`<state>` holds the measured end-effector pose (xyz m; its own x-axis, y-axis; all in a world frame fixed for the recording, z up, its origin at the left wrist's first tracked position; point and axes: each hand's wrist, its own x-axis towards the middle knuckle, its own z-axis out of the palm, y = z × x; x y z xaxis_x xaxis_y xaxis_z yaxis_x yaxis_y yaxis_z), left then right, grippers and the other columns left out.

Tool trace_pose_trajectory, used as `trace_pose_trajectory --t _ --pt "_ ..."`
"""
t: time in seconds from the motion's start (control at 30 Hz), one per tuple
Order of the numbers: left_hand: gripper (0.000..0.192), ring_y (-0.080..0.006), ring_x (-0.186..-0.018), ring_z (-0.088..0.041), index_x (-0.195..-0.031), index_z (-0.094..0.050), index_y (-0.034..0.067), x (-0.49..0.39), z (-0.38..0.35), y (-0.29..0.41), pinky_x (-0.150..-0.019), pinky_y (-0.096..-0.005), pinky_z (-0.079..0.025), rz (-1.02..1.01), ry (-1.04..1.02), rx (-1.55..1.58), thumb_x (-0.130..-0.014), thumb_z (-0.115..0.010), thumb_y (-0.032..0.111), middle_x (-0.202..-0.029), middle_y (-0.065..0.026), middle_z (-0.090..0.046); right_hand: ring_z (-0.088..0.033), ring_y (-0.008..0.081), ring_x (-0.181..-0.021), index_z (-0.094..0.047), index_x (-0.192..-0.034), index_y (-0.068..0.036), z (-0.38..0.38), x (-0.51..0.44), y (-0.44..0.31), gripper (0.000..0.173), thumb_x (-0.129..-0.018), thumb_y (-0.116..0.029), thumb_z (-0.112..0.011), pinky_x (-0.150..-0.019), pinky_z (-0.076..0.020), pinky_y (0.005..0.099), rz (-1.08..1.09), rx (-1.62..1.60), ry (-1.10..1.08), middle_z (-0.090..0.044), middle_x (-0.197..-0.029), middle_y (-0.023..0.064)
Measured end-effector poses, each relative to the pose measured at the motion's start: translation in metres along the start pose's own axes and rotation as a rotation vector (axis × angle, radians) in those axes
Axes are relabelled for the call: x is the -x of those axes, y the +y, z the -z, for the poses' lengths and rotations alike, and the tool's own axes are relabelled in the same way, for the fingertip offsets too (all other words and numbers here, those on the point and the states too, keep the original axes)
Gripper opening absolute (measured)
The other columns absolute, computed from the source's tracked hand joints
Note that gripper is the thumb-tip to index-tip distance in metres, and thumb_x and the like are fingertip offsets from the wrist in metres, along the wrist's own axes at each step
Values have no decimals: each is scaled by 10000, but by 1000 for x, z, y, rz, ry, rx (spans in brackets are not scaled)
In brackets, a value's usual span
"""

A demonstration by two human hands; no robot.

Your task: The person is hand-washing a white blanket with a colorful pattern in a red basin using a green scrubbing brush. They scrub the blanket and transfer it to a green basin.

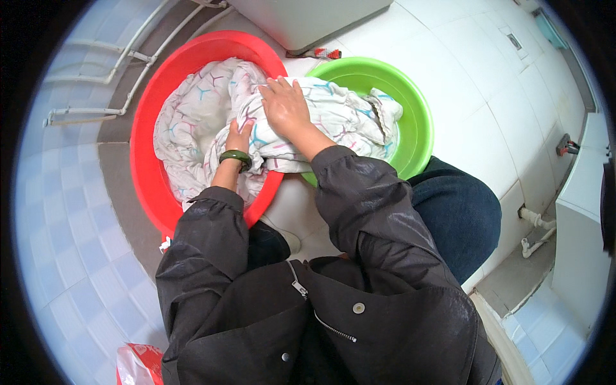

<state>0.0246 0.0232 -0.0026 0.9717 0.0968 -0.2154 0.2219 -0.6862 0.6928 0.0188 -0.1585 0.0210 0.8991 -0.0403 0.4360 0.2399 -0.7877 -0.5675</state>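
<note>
A white cloth (349, 113), printed with blue, pink and purple branching marks, spans two plastic basins and looks wet. Much of it lies bunched in the red basin (144, 125); the other end rests in the green basin (418, 115). My left hand (239, 138), below a dark green bangle (236, 156), grips a fold at the red basin's inner right side, with some fingers hidden by fabric. Palm down, my right hand (285, 107) lies on the cloth where it crosses between the basins, its fingers slightly apart. Whitish water shows among the folds in the red basin.
A pale appliance-like cabinet (313, 19) stands beyond the basins, with a red-and-white packet (327, 53) at its base. White pipes (127, 86) run along the left wall. My denim-covered knee (457, 216) is close to the green basin. A red-and-white plastic bag (139, 363) sits lower left.
</note>
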Motion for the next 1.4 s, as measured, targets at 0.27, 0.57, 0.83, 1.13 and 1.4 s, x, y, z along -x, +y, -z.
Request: trace_pose_trajectory --t 0.27,0.57,0.83,1.13,1.4 --pt "633 -297 -1161 -530 -1328 -435 -11 8 7 15 -1006 -339 -367 -12 -112 28 -893 -575 428 -1248 -208 -560 -460 370 -1207 -570 -1196 -46 -5 28 63 353 -892 -226 -564 -1041 -333 460 -242 -126 182 -521 -1275 217" --pt "683 -275 -1117 -542 -1331 -429 -32 2 0 -19 -965 -339 -399 -42 50 93 -857 -644 410 -1233 -208 -551 -559 278 -1060 -594 -1120 5 -29 103 145 360 -952 -304 -516 -934 -412 366 -844 -820 355 -607 -1141 173" --pt "754 -307 -1111 -582 -1300 -476 -49 73 17 -15 -948 -348 -437 -94 71 -155 -752 -737 398 -1190 -253 -592 -554 387 -1020 -496 -1220 8 -54 136 110 547 -828 -348 -631 -909 -424 418 -1038 -193 332 -574 -1109 235" --pt "410 -227 -897 -615 -1084 -618 21 68 42 -1 -813 -322 -489 -294 142 6 -723 -762 152 -983 -127 -639 -559 302 -580 -485 -967 8 0 126 129 251 -847 -206 -539 -471 -486 392 -1612 -1252 -228 -538 -733 161" --pt "275 -122 -766 -600 -1010 -614 9 76 38 35 -702 -262 -490 -238 -36 166 -765 -721 75 -824 -26 -636 -548 353 -887 -513 -1059 -19 30 100 111 283 -788 -97 -534 -787 -478 515 -1530 -1575 287 -564 -961 164"
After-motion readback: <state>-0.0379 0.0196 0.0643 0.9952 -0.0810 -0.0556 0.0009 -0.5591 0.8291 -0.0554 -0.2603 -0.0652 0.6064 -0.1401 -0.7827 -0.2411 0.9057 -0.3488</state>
